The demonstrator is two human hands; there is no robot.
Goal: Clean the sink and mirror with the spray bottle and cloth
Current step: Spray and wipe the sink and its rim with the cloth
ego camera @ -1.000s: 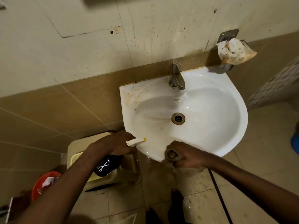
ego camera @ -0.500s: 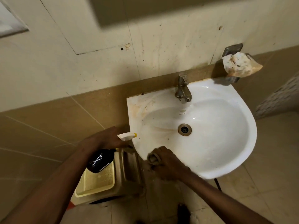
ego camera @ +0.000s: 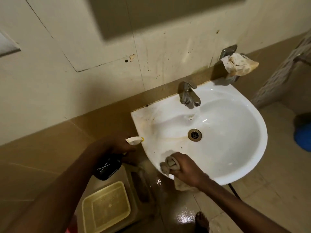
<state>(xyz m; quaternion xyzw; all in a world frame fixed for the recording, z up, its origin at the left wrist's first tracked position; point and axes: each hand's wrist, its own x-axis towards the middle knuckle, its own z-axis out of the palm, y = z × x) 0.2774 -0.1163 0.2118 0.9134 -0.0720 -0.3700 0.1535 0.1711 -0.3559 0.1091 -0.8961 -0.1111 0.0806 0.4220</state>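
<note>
A white wall-hung sink (ego camera: 249,148) has brown stains on its left side and a metal drain (ego camera: 194,135). My left hand (ego camera: 116,147) grips a black spray bottle (ego camera: 107,167) with a white nozzle (ego camera: 134,140) that points at the sink's left rim. My right hand (ego camera: 183,169) holds a bunched grey-brown cloth (ego camera: 168,164) pressed on the sink's front-left rim. The lower edge of a mirror (ego camera: 151,15) shows on the wall at the top.
A metal tap (ego camera: 189,95) stands at the back of the sink. A stained rag (ego camera: 239,64) hangs on a wall bracket at the right. A cream plastic bin (ego camera: 107,209) stands under the left arm. The floor is wet; a bare foot (ego camera: 202,219) and a blue object (ego camera: 303,137) are there.
The camera has tilted up, so the sink sits lower and further right. My right hand has lifted the cloth from below the rim onto the sink's front-left edge. The bottle stays in my left hand.
</note>
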